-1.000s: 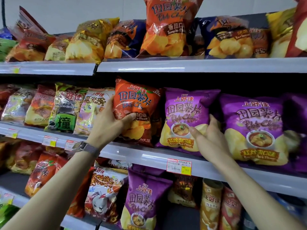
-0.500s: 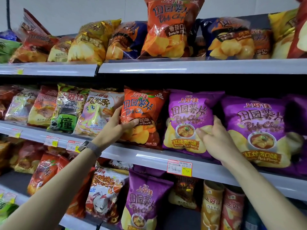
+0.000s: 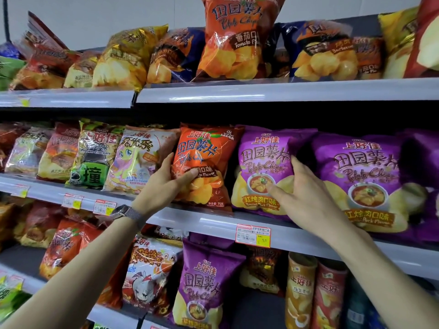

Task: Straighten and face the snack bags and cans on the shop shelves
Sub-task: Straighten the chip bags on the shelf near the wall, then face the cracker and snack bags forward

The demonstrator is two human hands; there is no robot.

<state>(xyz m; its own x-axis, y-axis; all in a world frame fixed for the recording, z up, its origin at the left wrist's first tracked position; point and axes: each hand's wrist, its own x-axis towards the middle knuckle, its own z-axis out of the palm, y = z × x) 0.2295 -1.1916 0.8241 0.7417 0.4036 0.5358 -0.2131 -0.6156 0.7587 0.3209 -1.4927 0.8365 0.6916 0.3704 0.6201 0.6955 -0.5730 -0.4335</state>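
While left hand (image 3: pixel 164 184) clasps orange bag (image 3: pixel 202 167), right hand (image 3: pixel 306 198) clasps neighbouring purple bag (image 3: pixel 261 167); bags touching.

red and yellow price tag (image 3: pixel 253 235) on the front edge of the middle shelf | two more small tags (image 3: pixel 104 207) far to its left on the same edge | plain pale wall (image 3: pixel 95 17) high above it

Orange bag (image 3: pixel 202 167): "Potato Chips", "70"; price tag (image 3: pixel 253 235): "5.5".
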